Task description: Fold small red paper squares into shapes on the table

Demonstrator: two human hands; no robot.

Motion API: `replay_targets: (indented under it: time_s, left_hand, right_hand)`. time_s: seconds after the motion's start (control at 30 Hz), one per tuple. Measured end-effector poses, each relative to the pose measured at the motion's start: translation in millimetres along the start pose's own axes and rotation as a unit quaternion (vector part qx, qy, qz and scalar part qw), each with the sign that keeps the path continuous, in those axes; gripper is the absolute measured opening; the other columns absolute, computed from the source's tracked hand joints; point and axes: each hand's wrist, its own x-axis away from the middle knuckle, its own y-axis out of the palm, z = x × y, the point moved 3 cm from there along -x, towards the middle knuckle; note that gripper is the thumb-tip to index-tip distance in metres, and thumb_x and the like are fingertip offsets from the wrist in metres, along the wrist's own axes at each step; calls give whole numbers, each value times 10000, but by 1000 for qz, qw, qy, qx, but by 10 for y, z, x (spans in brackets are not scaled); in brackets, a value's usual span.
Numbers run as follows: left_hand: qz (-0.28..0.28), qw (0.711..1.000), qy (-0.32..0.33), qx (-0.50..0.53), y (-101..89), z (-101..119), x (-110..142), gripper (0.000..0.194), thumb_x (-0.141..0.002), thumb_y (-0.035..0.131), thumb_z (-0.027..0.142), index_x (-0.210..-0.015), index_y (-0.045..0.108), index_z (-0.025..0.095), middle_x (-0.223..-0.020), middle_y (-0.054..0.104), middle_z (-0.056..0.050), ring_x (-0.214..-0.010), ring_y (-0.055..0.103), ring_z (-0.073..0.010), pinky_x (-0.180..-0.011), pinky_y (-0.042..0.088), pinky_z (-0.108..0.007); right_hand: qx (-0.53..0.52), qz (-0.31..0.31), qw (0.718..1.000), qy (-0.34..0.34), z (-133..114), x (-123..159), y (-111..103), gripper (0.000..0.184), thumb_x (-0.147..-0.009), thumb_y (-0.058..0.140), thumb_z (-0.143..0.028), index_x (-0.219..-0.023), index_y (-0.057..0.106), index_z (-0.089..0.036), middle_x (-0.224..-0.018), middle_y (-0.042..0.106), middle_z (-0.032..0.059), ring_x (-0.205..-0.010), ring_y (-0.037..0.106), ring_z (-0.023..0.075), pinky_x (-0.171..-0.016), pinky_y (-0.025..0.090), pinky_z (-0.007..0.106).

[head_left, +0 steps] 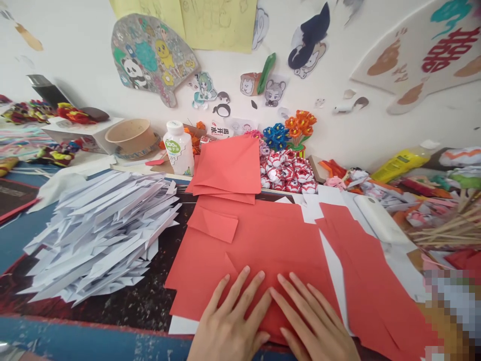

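Observation:
My left hand (pixel 229 321) and my right hand (pixel 313 321) lie flat side by side on a large red paper sheet (pixel 270 240) at the near edge of the table, fingers stretched out and pointing away from me. Both hands are open and press down on the paper; nothing is held in either. A small folded red piece (pixel 214 223) rests on the sheet beyond my left hand. A stack of folded red papers (pixel 229 170) lies further back.
A big heap of folded white paper pieces (pixel 101 235) is on the left. More red sheets (pixel 368 281) spread to the right. At the back stand a white bottle (pixel 179 148), a paper bowl (pixel 130 134), paper flowers (pixel 289 170) and wooden sticks (pixel 447 225).

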Motion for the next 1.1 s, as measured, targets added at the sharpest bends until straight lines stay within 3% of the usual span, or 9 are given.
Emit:
replay_targets:
  time_s: [0.2, 0.43, 1.1]
  left_hand:
    - [15, 997, -73, -29, 36, -8, 61, 686, -867, 408, 635, -1343, 509, 150, -1412, 493, -126, -1313, 410, -269, -1016, 326, -344]
    - [-2, 991, -111, -80, 55, -1, 133, 827, -819, 418, 696, -1367, 459, 78, -1413, 468, -199, -1313, 406, -332, -989, 357, -393]
    - [-4, 987, -123, -106, 49, 8, 122, 869, -796, 386, 739, -1344, 489, 72, -1395, 490, -201, -1296, 424, -340, -968, 359, -409]
  right_hand:
    - [30, -21, 999, -25, -11, -65, 66, 440, -880, 493, -270, -1302, 561, -167, -1344, 564, 39, -1202, 567, 219, -990, 461, 308]
    - [64, -40, 997, -28, -14, -29, 77, 456, -878, 497, -273, -1317, 550, -162, -1386, 515, 42, -1214, 558, 238, -960, 498, 337]
    - [42, -47, 998, -19, -2, -45, 89, 476, -887, 492, -272, -1349, 516, -160, -1395, 507, 47, -1240, 534, 237, -996, 475, 330]
